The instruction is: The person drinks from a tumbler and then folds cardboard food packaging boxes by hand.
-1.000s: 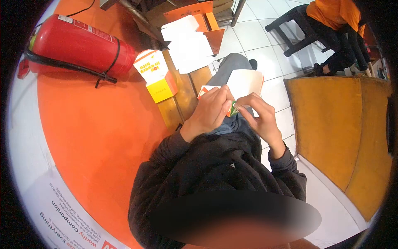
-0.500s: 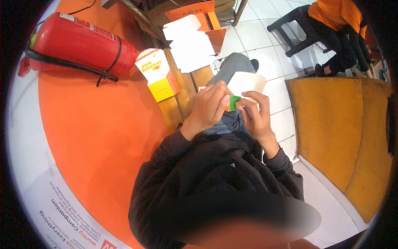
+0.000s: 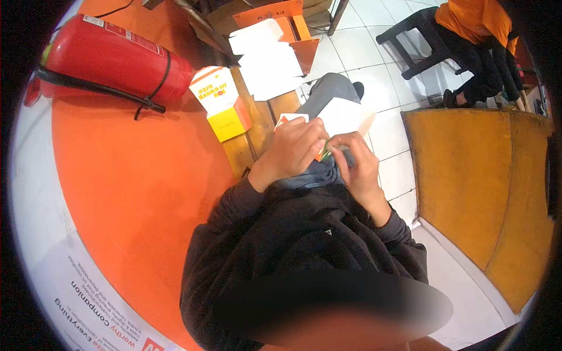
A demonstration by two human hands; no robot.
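Observation:
Above my lap, both hands grip a partly folded cardboard food box (image 3: 341,117). Its large white flap stands out beyond my fingers, and a small orange and green end panel shows between the hands. My left hand (image 3: 291,149) is closed around the left side, covering much of the box. The thumb and fingers of my right hand (image 3: 358,167) pinch the edge of the green panel. To the left, an assembled yellow and white box (image 3: 227,121) with its lid raised rests on the wooden bench (image 3: 259,143).
White flat cardboard pieces (image 3: 270,67) lie ahead beside an orange carton (image 3: 301,50). A red fire extinguisher (image 3: 117,58) is at the left on an orange surface (image 3: 140,169). At the right stands a wooden panel (image 3: 468,175); beyond it a person in orange (image 3: 474,23) sits on a black stool (image 3: 418,44).
The green panel has been folded inward and shows less than before. My right fingers have closed in toward my left hand, and the white flap has tilted.

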